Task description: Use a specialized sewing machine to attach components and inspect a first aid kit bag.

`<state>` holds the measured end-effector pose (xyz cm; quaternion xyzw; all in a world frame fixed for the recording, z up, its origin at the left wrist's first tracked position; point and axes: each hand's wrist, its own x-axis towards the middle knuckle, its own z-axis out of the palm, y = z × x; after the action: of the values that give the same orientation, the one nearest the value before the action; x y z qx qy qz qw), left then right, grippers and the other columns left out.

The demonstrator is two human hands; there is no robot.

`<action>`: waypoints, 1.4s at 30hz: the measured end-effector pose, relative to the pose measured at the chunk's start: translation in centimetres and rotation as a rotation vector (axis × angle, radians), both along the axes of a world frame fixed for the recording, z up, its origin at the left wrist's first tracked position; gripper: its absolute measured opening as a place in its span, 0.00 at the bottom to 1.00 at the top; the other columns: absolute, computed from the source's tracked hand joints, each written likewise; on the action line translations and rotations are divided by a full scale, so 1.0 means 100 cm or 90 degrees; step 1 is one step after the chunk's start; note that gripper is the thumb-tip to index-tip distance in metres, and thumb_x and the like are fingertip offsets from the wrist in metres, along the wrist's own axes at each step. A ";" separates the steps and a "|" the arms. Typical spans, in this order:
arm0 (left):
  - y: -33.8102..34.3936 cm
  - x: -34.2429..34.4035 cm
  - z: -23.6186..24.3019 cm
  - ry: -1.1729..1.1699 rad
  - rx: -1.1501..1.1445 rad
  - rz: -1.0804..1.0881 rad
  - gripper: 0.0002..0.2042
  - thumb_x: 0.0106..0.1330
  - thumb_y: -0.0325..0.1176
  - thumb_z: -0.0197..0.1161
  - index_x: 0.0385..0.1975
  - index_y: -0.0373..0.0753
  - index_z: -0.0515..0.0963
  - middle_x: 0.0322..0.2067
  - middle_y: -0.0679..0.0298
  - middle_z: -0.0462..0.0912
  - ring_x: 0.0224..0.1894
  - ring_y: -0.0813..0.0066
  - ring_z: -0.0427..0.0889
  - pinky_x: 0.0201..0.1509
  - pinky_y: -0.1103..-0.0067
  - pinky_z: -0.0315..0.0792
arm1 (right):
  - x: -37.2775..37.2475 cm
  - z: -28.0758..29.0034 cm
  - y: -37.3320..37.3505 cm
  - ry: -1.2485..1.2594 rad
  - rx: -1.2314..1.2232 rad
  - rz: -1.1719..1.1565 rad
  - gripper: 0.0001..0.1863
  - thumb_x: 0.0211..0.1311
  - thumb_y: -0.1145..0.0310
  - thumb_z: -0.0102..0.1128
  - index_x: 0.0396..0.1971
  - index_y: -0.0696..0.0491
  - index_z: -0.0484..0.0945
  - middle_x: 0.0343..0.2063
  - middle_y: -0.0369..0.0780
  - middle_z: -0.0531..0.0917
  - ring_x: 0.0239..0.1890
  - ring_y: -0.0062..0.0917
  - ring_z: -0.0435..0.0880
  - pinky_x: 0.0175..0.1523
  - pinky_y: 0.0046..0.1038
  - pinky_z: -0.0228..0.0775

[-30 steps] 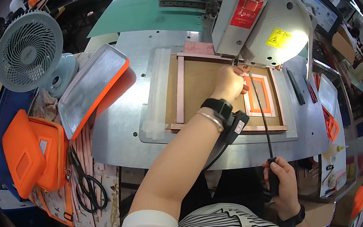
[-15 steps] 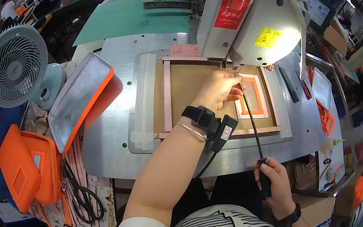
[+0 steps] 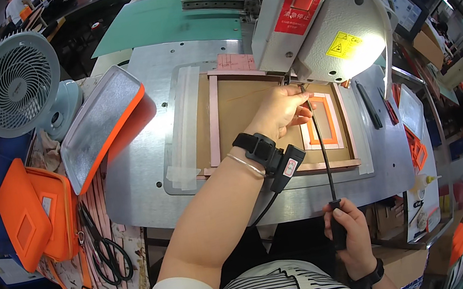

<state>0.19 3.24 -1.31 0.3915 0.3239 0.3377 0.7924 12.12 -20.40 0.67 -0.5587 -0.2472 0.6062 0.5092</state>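
Note:
A long screwdriver (image 3: 326,159) runs nearly upright from my lap side to beneath the sewing machine head (image 3: 342,32). My right hand (image 3: 352,236) is closed around its black handle. Up at the far end, my left hand (image 3: 284,109) pinches the thin shaft close to the tip, just under the machine's needle area. The tip itself is partly hidden by my fingers and the machine. Below my left hand lies a clamping frame (image 3: 210,120) with pink edges around a brown panel. An orange rectangular piece (image 3: 328,118) on a pale backing sits at the panel's right side.
A grey fan (image 3: 20,86) stands left, near a silver tray with an orange edge (image 3: 95,125). Orange cases (image 3: 26,224) and black scissors (image 3: 109,256) lie below it. Black tweezers (image 3: 369,106) rest on the metal table (image 3: 141,160), right of the frame.
Both hands keep their hold on the screwdriver. My left hand and the shaft have shifted very slightly to the right; the rest looks the same.

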 end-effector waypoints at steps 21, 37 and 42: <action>0.015 0.017 -0.010 0.068 0.146 0.278 0.03 0.53 0.20 0.58 0.26 0.30 0.74 0.19 0.61 0.76 0.17 0.75 0.77 0.19 0.81 0.73 | -0.030 0.011 0.001 0.015 -0.029 -0.053 0.05 0.61 0.70 0.48 0.35 0.51 0.65 0.22 0.37 0.71 0.12 0.20 0.67 0.15 0.18 0.59; 0.011 0.017 -0.007 0.071 0.125 0.285 0.03 0.54 0.21 0.58 0.27 0.29 0.75 0.21 0.61 0.77 0.17 0.77 0.77 0.17 0.82 0.72 | -0.019 0.012 0.003 0.165 -0.062 -0.027 0.06 0.60 0.72 0.45 0.37 0.53 0.64 0.24 0.39 0.71 0.17 0.22 0.70 0.19 0.21 0.62; 0.012 0.017 -0.007 0.076 0.125 0.283 0.03 0.55 0.21 0.58 0.28 0.29 0.75 0.22 0.61 0.78 0.18 0.77 0.77 0.18 0.83 0.73 | -0.020 0.012 0.003 0.187 -0.064 -0.026 0.06 0.61 0.71 0.45 0.37 0.53 0.64 0.24 0.39 0.71 0.17 0.22 0.70 0.19 0.21 0.62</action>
<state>1.87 4.40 -2.05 0.4051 0.4136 0.5097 0.6364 10.14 -20.12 1.89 -0.4939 -0.1281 0.6824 0.5234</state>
